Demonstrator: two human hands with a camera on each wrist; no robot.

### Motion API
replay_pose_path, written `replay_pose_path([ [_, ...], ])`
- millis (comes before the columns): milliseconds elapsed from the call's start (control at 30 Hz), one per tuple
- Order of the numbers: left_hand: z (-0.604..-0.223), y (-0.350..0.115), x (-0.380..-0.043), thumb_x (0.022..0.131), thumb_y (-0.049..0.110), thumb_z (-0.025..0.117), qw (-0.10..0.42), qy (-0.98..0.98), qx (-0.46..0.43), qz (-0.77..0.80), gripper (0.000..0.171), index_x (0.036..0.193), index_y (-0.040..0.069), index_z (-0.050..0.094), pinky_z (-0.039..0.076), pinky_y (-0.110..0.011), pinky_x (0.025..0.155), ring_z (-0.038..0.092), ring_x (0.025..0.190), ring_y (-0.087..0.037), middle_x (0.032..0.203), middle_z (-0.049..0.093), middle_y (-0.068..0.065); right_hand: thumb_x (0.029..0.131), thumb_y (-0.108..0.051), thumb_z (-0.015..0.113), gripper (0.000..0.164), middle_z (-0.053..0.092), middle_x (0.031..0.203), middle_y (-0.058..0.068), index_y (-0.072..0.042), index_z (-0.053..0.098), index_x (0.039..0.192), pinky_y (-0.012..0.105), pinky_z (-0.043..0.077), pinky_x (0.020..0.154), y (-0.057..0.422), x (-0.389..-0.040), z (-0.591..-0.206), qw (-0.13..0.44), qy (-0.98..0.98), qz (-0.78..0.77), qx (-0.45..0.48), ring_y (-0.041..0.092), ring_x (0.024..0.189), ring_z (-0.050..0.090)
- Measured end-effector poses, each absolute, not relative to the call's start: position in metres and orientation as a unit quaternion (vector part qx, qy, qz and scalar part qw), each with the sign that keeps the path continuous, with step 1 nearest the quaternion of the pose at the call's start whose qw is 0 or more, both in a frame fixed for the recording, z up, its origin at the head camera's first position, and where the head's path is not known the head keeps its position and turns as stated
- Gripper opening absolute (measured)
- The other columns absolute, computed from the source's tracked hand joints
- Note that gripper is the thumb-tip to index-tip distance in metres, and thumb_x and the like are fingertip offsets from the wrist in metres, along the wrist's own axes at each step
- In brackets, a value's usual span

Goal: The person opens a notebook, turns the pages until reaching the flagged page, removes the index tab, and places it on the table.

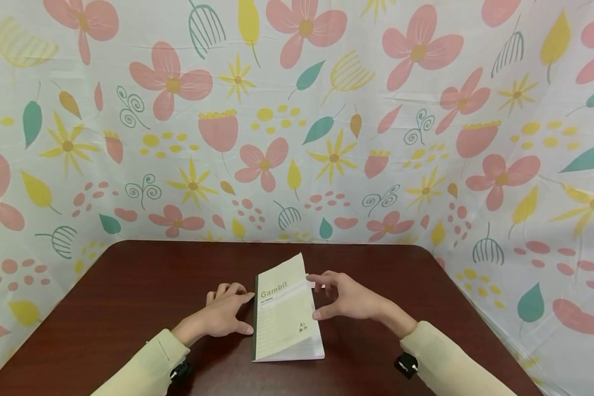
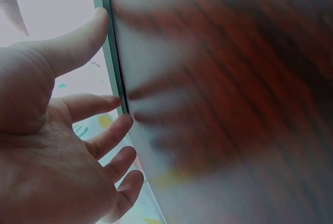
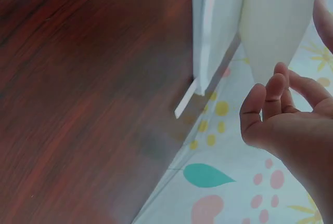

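Note:
A notebook (image 1: 282,308) with a pale cover, printed "Gambit", and a dark spine strip (image 2: 108,52) lies on the table. Its cover bows up off the white pages (image 1: 309,349) along the right side. At the spine, my left hand (image 1: 223,314) touches the edge with spread thumb and fingertips. My right hand (image 1: 351,297) is at the cover's free edge, index finger near the upper part, thumb lower, with a gap between them. The right wrist view shows the raised cover (image 3: 281,16) beside loosely bent fingers (image 3: 255,104).
A pale paper slip (image 3: 186,99) sticks out from the notebook's right edge. The dark red-brown table (image 1: 143,286) reaches back to a white curtain (image 1: 297,165) printed with flowers and leaves. Small black devices (image 1: 406,365) sit at both wrists.

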State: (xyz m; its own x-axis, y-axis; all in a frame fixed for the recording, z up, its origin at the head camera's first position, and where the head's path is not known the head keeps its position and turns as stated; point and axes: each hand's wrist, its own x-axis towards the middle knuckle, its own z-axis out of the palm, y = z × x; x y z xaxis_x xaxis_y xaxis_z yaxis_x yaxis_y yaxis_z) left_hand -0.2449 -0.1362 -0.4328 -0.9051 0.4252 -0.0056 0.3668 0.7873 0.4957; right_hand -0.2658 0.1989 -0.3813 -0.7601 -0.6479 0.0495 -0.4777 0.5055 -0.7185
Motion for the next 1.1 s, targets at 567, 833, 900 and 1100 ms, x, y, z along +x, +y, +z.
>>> replay_pose_path([
  [567,-0.418,-0.157,-0.244,0.089,0.027,0.087,0.027,0.934,0.205,0.29,0.076,0.152,0.002,0.055,0.028,-0.058,0.092,0.036,0.134,-0.043,0.146,0.048,-0.016,0.089,-0.021,0.087,0.078,0.055,0.114,0.008,-0.005,0.052,0.155,0.032,0.045,0.078,0.171,-0.266,-0.366,0.117,0.832,-0.427,-0.334,0.036,0.092,0.053],
  [833,-0.398,-0.174,-0.243,0.096,0.022,0.079,-0.03,0.927,0.221,0.302,0.063,0.152,0.007,0.056,0.031,-0.064,0.092,0.042,0.132,-0.045,0.141,0.054,-0.016,0.09,-0.024,0.086,0.073,0.059,0.112,0.002,-0.008,0.054,0.154,0.031,0.047,0.077,0.153,-0.265,-0.362,0.1,0.828,-0.429,-0.346,0.038,0.098,0.054],
  [900,-0.39,-0.177,-0.242,0.098,0.021,0.077,-0.045,0.922,0.231,0.307,0.059,0.151,0.006,0.056,0.032,-0.065,0.092,0.045,0.13,-0.044,0.138,0.057,-0.014,0.09,-0.023,0.086,0.072,0.06,0.112,0.002,-0.008,0.055,0.153,0.032,0.048,0.077,0.149,-0.265,-0.362,0.096,0.825,-0.433,-0.351,0.042,0.1,0.054],
  [1100,-0.369,-0.185,-0.238,0.101,0.018,0.073,-0.082,0.904,0.26,0.329,0.054,0.15,0.003,0.055,0.043,-0.058,0.096,0.056,0.12,-0.034,0.126,0.062,-0.007,0.091,-0.024,0.085,0.065,0.061,0.114,0.002,-0.012,0.06,0.15,0.034,0.05,0.078,0.133,-0.264,-0.363,0.091,0.815,-0.443,-0.362,0.038,0.1,0.057],
])
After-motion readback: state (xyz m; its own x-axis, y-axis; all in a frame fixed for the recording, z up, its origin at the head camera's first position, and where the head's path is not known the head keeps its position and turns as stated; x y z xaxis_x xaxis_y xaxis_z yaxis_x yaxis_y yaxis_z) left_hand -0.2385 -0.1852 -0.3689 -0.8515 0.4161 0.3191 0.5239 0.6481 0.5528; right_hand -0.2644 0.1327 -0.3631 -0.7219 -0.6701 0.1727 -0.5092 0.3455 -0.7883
